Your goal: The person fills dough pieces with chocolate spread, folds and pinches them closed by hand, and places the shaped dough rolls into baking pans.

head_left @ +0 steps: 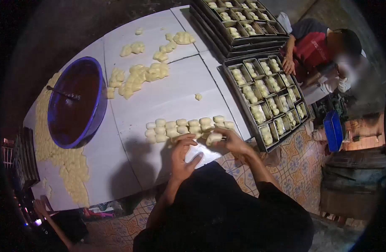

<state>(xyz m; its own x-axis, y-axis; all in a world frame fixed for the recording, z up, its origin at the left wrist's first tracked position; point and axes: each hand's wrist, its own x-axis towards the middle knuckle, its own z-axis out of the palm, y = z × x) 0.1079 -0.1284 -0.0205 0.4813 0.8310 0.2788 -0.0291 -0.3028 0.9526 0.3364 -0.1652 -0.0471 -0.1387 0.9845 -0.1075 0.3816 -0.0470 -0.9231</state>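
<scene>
My right hand is closed on a pale dough piece at the near edge of the white table. To its left, my left hand has its thumb and fingers apart, its fingertips close to the front row of dough. Nothing shows between its thumb and fingers. Two rows of small dough pieces lie just beyond both hands. A glossy whitish patch shows on the table between the hands.
A blue basin of brown contents stands at left, beside spread dough. Dough lumps lie farther back. Divided trays of dough stand at right, near a seated person. Another person's hand shows at lower left.
</scene>
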